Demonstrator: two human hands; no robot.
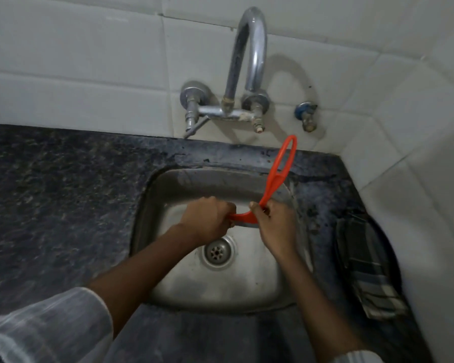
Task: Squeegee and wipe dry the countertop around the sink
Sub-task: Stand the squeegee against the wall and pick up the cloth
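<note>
— Orange plastic, that squeegee (278,176); it looks light and stiff, with a long looped handle sticking up toward the tap (249,56). Where is it right now?

— Above the steel sink (260,284), held over the basin by both hands. The left hand (207,221) is curled around the blade end; the right hand (273,226) pinches the neck where the handle meets the blade.

— Is it touching the countertop (63,205) yet?

— No, it is off the stone entirely. I judge the wiping has not reached this stretch, though the dim light hides any water.

— How should it be taken?

— By the loop or the neck, I think, with one hand. Wet plastic may slip, so a firm wrap beats a pinch. The blade edge is hidden under the fingers, so I cannot tell how soft it is.

— And the drying?

— A checked cloth (370,273) lies on the counter right of the sink, against the tiled wall (89,61). It looks soft and limp, easy to bunch up.
</note>
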